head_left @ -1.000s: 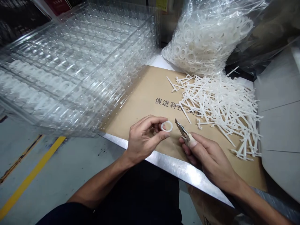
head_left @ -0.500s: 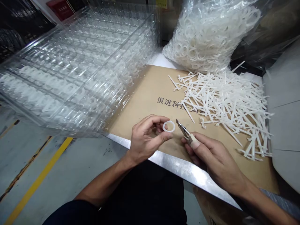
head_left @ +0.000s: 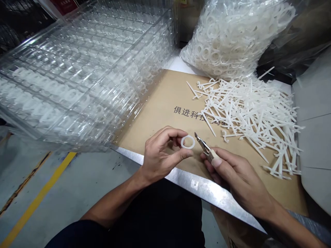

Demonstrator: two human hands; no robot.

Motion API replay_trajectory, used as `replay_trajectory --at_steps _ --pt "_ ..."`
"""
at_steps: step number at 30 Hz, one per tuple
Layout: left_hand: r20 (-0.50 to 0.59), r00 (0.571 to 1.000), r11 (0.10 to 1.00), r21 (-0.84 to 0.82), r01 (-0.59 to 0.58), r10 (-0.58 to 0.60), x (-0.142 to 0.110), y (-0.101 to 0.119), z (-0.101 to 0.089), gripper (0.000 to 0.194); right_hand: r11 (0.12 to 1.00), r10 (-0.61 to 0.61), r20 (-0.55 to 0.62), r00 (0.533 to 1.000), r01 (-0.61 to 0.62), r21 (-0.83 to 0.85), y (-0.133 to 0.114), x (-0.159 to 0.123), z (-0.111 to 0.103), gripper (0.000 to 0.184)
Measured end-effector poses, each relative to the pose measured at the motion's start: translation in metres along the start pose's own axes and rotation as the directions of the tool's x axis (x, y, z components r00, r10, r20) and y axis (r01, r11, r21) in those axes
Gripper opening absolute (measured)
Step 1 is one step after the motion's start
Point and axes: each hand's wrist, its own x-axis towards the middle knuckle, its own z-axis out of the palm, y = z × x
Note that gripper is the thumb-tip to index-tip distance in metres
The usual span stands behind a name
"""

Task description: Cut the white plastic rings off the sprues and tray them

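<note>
Between the thumb and fingers of my left hand [head_left: 162, 148] is a white plastic ring [head_left: 187, 147], its open face turned up toward me. My right hand [head_left: 232, 168] is closed around the handles of a pair of nippers [head_left: 205, 146]. The metal jaws of the nippers point up and left, a small gap from the ring's right side. Both hands are above the brown cardboard sheet [head_left: 155, 113] near its front edge. A pile of white plastic sprue pieces [head_left: 245, 110] lies on the cardboard beyond my right hand.
Stacked clear plastic trays [head_left: 90, 69] holding white parts stand at the left. A clear bag of white rings [head_left: 232, 41] sits at the back. The bench's metal edge [head_left: 204, 184] runs along the front, and a pale panel [head_left: 314, 120] stands at the right.
The ring has turned slightly in my left hand's fingers. The nippers stay beside it, and the whole view has shifted a little.
</note>
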Motion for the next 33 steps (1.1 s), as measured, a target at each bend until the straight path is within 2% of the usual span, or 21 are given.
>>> replay_trajectory --at_steps 16,33 --pt "-0.020 0.998 0.997 0.048 -0.064 0.065 0.0007 -0.0004 0.0013 0.041 1.000 -0.012 0.014 1.000 0.012 0.003 -0.0021 -0.0014 -0.0006 0.040" --pt "-0.016 0.998 0.997 0.052 -0.056 0.057 0.0010 0.0007 0.0008 0.038 1.000 -0.017 0.027 0.999 0.017 0.005 -0.0044 0.0004 0.0001 0.041"
